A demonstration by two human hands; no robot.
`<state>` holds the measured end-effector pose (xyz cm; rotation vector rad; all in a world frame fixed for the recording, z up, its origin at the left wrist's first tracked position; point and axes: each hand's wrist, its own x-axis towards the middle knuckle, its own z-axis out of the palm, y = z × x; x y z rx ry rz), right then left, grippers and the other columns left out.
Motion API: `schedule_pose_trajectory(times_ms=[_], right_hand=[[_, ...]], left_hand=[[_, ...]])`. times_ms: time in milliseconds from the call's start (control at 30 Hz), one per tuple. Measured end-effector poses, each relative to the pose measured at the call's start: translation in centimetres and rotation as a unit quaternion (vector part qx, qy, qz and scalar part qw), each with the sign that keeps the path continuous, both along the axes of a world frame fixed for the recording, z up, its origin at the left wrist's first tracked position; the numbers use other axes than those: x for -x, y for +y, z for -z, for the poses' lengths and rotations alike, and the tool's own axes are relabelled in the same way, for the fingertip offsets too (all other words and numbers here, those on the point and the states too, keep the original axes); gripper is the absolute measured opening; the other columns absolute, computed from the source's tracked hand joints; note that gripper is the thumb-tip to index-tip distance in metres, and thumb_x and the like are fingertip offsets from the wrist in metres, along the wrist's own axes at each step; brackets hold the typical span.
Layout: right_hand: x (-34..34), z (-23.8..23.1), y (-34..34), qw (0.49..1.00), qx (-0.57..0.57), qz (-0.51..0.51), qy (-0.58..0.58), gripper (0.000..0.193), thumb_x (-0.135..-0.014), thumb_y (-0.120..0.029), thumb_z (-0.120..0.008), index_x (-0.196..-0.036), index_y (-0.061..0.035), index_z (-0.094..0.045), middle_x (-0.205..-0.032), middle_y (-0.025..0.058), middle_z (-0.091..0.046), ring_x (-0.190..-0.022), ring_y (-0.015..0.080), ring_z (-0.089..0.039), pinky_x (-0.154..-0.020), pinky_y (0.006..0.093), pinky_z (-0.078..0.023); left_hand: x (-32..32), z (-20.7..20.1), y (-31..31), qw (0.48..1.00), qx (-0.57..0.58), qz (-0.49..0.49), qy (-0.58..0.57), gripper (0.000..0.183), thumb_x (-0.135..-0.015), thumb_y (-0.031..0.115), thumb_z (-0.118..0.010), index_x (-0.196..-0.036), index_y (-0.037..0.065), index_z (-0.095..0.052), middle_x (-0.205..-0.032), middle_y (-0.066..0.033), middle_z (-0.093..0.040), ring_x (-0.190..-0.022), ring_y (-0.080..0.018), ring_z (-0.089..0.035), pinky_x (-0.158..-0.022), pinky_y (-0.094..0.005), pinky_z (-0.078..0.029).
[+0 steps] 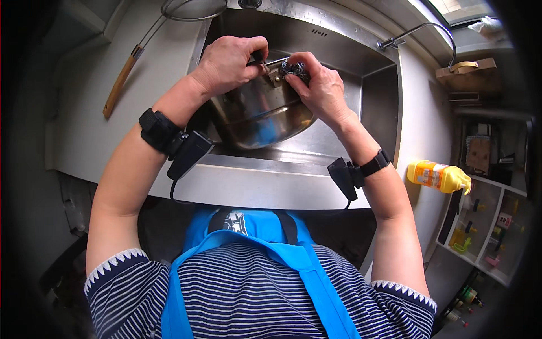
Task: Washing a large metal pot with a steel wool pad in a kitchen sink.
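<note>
In the head view, the large round stainless-steel pot [254,110] sits tilted in the rectangular steel sink [379,107], toward its left side, with its shiny outer wall facing the near edge. The left hand [228,65] pinches what looks like the pot's black handle [258,55], at the far part of the rim. The right hand [322,90] grasps a crumpled silver metal-wool scrubber [295,70] between thumb and fingers, close beside the handle's metal bracket [275,78]; whether the wool touches the bracket is hard to tell.

The pot should be stiff and fairly light for its width, probably slippery on its smooth wall if wet, and apt to swing when held from one side. The handle looks the surest hold, with the rim second. The scrubber should be light, springy and a little scratchy, best bunched in the fingertips.

On the white countertop [152,79] left of the sink lies a wire strainer with a long wooden handle [121,85]; at the right, a yellow plastic bottle [435,176] lies on its side.
</note>
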<state>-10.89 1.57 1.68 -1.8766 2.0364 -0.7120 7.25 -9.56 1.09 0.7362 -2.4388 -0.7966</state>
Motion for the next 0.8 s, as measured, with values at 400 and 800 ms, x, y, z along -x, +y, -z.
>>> schedule_pose_trajectory(times_ms=[400,800], right_hand=[[-0.3,1.2,0.9,0.97,0.15,-0.093,0.169,0.011,-0.081,-0.019,-0.061,-0.092,-0.0211,-0.064,-0.066,-0.0026,-0.056,-0.066,0.0157,-0.058,-0.064,0.0331,-0.037],[0.6,0.3,2.1,0.944,0.109,-0.154,0.27,0.034,-0.082,-0.016,-0.061,-0.116,-0.0229,-0.06,-0.067,-0.0035,-0.051,-0.064,0.0133,-0.054,-0.063,0.0313,-0.036]], left_hand=[[-0.2,-0.4,0.2,1.0,0.008,-0.008,-0.001,0.019,-0.073,0.018,-0.07,-0.083,0.008,-0.056,-0.061,-0.0088,-0.054,-0.053,-0.0197,-0.053,-0.052,-0.0322,-0.042],[-0.3,-0.4,0.1,1.0,0.002,0.005,0.006,0.019,-0.073,0.018,-0.07,-0.082,0.007,-0.056,-0.061,-0.0102,-0.054,-0.052,-0.02,-0.053,-0.051,-0.0316,-0.041]])
